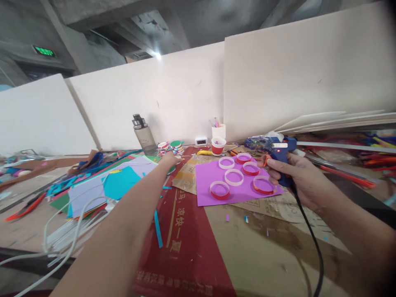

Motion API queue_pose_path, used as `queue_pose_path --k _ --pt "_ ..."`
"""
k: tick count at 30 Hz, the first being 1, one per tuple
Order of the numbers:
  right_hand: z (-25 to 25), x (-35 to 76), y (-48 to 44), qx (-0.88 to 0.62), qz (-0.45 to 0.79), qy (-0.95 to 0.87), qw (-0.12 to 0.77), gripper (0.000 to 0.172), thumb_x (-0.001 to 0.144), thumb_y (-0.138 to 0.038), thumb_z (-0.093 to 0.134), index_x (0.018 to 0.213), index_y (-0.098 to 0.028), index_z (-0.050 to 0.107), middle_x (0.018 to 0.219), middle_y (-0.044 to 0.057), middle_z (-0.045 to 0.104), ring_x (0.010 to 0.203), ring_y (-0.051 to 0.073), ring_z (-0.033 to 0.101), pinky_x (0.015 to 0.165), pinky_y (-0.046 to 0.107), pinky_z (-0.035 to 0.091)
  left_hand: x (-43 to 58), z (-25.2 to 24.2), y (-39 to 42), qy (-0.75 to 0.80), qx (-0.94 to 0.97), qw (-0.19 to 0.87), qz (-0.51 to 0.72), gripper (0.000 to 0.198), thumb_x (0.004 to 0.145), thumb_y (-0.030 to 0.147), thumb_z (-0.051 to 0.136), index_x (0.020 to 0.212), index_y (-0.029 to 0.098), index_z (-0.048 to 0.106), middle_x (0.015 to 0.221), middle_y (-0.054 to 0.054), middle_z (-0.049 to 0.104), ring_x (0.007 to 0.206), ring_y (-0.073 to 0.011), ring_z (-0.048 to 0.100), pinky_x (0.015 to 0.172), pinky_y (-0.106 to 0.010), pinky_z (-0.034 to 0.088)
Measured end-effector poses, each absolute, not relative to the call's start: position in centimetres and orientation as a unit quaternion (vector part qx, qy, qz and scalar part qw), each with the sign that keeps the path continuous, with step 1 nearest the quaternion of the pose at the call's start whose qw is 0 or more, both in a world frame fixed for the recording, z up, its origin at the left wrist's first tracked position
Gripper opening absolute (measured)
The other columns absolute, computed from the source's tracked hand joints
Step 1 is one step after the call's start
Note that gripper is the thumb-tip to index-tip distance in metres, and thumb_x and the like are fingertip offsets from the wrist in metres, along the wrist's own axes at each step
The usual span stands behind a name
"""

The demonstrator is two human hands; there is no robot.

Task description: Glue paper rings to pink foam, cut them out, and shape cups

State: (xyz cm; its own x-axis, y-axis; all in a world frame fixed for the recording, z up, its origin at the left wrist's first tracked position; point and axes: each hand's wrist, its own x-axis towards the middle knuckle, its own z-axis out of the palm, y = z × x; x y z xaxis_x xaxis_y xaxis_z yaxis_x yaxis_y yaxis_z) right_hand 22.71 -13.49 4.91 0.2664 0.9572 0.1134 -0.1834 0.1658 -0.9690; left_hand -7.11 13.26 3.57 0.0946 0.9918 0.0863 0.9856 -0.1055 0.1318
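Observation:
My right hand (291, 169) is wrapped round the handle of a blue glue gun (280, 154), which has a lit red lamp and a glue stick (340, 146) running out of its back. Its nozzle points left, above the purple sheet (206, 198). On that sheet stand several paper rings, among them a white ring (234, 177) and a red-and-white ring (220, 194). At the end of my outstretched arm, my left hand (169, 159) is beside small decorated round pieces, one with a green top (176, 144). Its fingers are mostly hidden and blurred.
A grey water bottle (144, 138) stands by the white partition (192, 90). Near it are a small clock (201, 141), a red-and-white cup (218, 147) and a pen holder (219, 131). Coloured paper (122, 181) and white cables (77, 231) lie left; a black cord (312, 239) trails right.

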Motion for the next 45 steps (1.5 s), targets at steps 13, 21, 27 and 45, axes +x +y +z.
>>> queue_pose_path --k 13,21,27,45 --pt "5.0 23.6 -13.1 -0.469 0.419 -0.398 0.668 0.027 0.068 -0.032 0.075 0.082 -0.018 0.058 0.057 -0.005 0.05 0.048 0.007 0.044 0.045 0.02 0.035 1.7 3.9 8.3 0.511 0.85 0.087 0.1 0.03 0.074 0.045 0.055 0.068 0.018 0.067 0.073 -0.004 0.067 0.076 -0.0197 0.06 0.063 -0.026 0.041" --pt "5.5 23.6 -13.2 -0.474 0.407 -0.397 0.672 0.028 0.064 -0.034 0.077 0.078 -0.019 0.058 0.055 -0.005 0.049 0.047 0.007 0.042 0.043 0.02 0.033 3.5 2.9 8.8 0.441 0.888 0.129 0.03 0.026 0.054 0.041 0.074 0.066 0.021 0.064 0.068 -0.001 0.063 0.076 -0.0208 0.058 0.063 -0.026 0.04" --pt "5.5 23.4 -13.1 -0.464 0.412 -0.397 0.676 0.026 0.064 -0.032 0.076 0.078 -0.019 0.058 0.054 -0.006 0.049 0.047 0.007 0.043 0.044 0.021 0.033 4.2 3.1 9.4 0.423 0.897 0.128 -0.003 0.033 0.052 0.048 0.074 0.067 0.021 0.064 0.07 -0.001 0.063 0.076 -0.0214 0.059 0.064 -0.027 0.04" --pt "5.1 23.4 -12.8 -0.456 0.413 -0.408 0.674 0.029 0.064 -0.036 0.076 0.078 -0.019 0.057 0.051 -0.006 0.049 0.044 0.007 0.042 0.044 0.02 0.034 5.4 3.4 10.8 0.394 0.91 0.118 -0.054 0.046 0.037 0.055 0.079 0.064 0.021 0.062 0.07 0.001 0.064 0.072 -0.0206 0.058 0.063 -0.026 0.039"
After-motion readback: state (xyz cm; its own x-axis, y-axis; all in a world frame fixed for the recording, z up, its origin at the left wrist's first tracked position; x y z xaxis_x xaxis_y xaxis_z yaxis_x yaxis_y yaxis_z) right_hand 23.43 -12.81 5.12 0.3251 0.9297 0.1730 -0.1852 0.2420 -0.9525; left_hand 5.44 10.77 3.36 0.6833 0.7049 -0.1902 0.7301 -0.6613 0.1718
